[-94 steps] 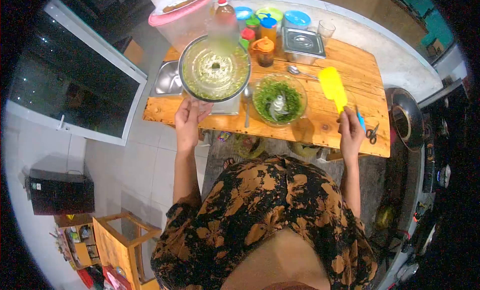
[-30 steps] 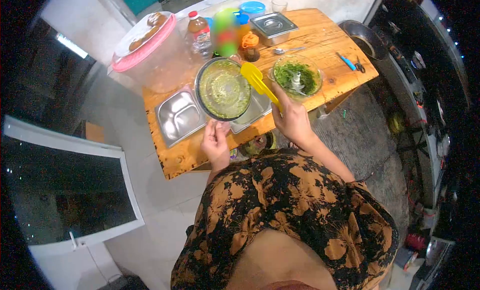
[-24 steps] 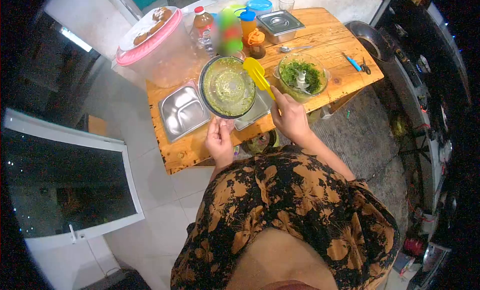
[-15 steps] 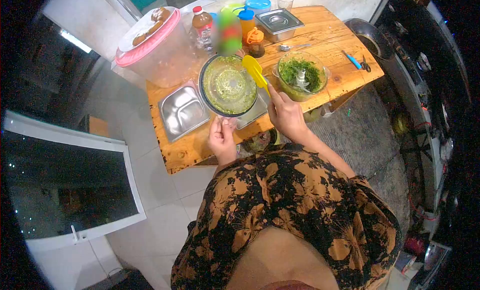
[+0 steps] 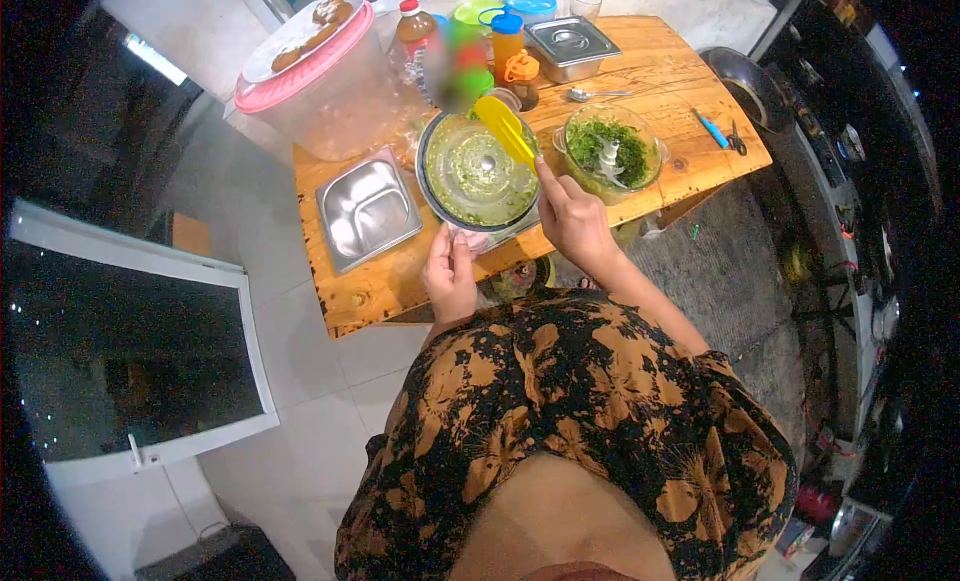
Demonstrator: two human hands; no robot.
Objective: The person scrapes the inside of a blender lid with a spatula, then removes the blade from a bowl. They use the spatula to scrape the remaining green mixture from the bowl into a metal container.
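Note:
My left hand [image 5: 450, 275] pinches the near rim of a round clear lid [image 5: 477, 196] with a dark edge, its inner face smeared with green bits. In my right hand [image 5: 578, 221] is a yellow spatula [image 5: 505, 130], the index finger laid along its handle. The spatula's blade lies over the far right part of the lid; whether it touches cannot be told. To the right stands a glass bowl [image 5: 655, 165] holding chopped greens [image 5: 628, 151] around a white blade piece [image 5: 606, 159].
A steel tray [image 5: 369, 213] sits left on the wooden table [image 5: 660, 61]. Behind are a pink-lidded tub [image 5: 330, 106], a red-capped bottle [image 5: 413, 33], an orange bottle [image 5: 506, 46] and a lidded steel container [image 5: 572, 48]. A spoon [image 5: 597, 95] and scissors [image 5: 737, 139] lie right.
The lid has tilted and shifted slightly right, showing fewer green bits on its surface. The spatula's blade has moved a little left and lies flatter over the lid.

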